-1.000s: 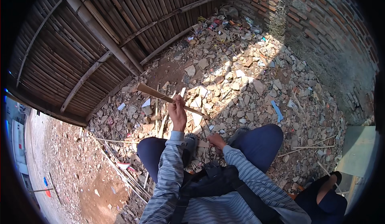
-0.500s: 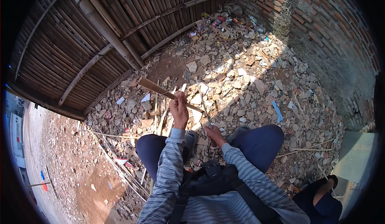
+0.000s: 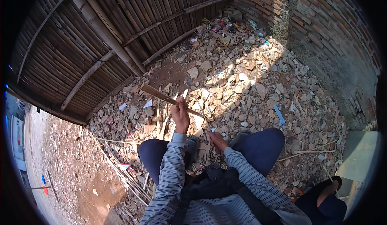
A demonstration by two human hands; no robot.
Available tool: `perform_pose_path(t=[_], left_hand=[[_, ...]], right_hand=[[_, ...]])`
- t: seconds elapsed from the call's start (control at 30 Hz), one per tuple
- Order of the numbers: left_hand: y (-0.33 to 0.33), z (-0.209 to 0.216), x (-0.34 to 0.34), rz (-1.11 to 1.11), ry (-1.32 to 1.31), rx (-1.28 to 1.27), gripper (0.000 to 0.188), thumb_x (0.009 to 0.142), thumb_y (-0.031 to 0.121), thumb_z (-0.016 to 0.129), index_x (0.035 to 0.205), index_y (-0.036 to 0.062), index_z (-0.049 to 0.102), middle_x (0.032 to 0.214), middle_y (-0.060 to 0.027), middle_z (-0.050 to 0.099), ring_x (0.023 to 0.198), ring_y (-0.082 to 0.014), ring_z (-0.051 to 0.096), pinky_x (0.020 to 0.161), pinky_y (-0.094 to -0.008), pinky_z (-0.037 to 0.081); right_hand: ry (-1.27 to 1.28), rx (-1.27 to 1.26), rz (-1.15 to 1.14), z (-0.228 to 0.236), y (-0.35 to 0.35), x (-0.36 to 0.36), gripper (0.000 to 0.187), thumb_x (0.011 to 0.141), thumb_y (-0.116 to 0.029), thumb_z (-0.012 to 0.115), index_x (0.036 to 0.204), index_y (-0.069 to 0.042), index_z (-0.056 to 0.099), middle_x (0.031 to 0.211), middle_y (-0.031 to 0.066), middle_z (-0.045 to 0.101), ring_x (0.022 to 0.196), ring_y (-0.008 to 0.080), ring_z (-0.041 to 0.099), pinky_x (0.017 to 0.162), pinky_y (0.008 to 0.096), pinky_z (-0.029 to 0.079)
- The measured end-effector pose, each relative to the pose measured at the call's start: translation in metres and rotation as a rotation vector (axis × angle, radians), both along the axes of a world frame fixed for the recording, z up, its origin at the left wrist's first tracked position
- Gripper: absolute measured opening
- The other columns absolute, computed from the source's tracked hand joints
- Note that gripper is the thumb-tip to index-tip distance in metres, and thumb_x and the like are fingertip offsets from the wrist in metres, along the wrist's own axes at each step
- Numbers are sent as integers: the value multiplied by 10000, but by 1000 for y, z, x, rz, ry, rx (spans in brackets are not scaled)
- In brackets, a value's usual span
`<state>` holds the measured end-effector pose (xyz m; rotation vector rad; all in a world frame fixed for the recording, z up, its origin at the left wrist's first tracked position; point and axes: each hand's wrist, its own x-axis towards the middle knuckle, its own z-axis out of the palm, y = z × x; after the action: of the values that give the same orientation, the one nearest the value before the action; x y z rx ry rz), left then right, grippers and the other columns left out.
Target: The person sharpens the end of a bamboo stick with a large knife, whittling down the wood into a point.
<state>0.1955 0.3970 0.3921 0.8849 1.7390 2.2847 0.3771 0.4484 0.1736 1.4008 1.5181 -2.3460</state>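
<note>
My left hand (image 3: 180, 117) is closed round the middle of a flat brown bamboo strip (image 3: 157, 93). The strip slants from the upper left down to the right, its far end raised toward the fence. In front of my right knee, my right hand (image 3: 217, 139) grips the handle of a long, narrow-bladed knife (image 3: 206, 120). Its blade points up and away, beside the strip's lower right end; whether the two touch, I cannot tell. Beyond and below my left hand, several pale split bamboo strips (image 3: 164, 122) lie on the rubble.
Broken stone and brick rubble (image 3: 242, 100) covers the ground around my feet. A bamboo fence (image 3: 117, 27) rises at the far left, a brick wall (image 3: 318, 31) at the right. Long strips (image 3: 125, 176) lie by my left leg. Another person's leg (image 3: 324, 199) shows at lower right.
The knife's blade tip has come down and nearer to me, and my right hand has shifted slightly nearer. My left hand still holds the bamboo strip, slightly lower in view.
</note>
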Motion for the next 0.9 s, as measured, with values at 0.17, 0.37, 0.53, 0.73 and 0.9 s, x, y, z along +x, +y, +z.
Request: perform_pose_path(t=[0.17, 0.37, 0.53, 0.73, 0.9], left_hand=[[5, -2, 1, -22, -43, 29, 477, 1057, 380, 468, 674, 110, 376, 597, 52, 315, 568, -57, 253, 528, -267, 191], [10, -1, 7, -5, 44, 9, 472, 1068, 350, 446, 671, 105, 369, 604, 42, 326, 587, -64, 279, 542, -269, 214], [5, -2, 0, -32, -70, 30, 478, 1068, 353, 444, 669, 96, 389, 612, 42, 330, 586, -68, 287, 541, -269, 217], [7, 3, 3, -26, -51, 19, 468, 1065, 360, 452, 679, 101, 405, 625, 44, 331, 595, -69, 294, 551, -267, 227], [2, -7, 0, -43, -94, 74, 425, 1050, 329, 504, 704, 97, 414, 661, 73, 312, 615, -44, 253, 546, -253, 192]], right_hand=[[46, -31, 2, 5, -2, 3, 697, 937, -694, 420, 659, -63, 527, 523, 44, 484, 399, 177, 483, 409, 344, 400], [-191, 107, 54, -24, 3, 18, 691, 964, -683, 356, 636, -85, 465, 552, 24, 466, 436, 167, 468, 438, 325, 406], [-178, -7, -50, -11, -6, 8, 698, 941, -730, 346, 663, -99, 451, 546, 10, 422, 439, 145, 425, 434, 305, 387], [166, -740, -135, -9, 11, 15, 683, 930, -756, 330, 712, -117, 433, 516, -26, 361, 405, 116, 345, 424, 284, 322], [165, -470, -44, 15, 6, -1, 674, 941, -740, 329, 760, -105, 463, 506, -32, 359, 390, 110, 343, 423, 284, 320]])
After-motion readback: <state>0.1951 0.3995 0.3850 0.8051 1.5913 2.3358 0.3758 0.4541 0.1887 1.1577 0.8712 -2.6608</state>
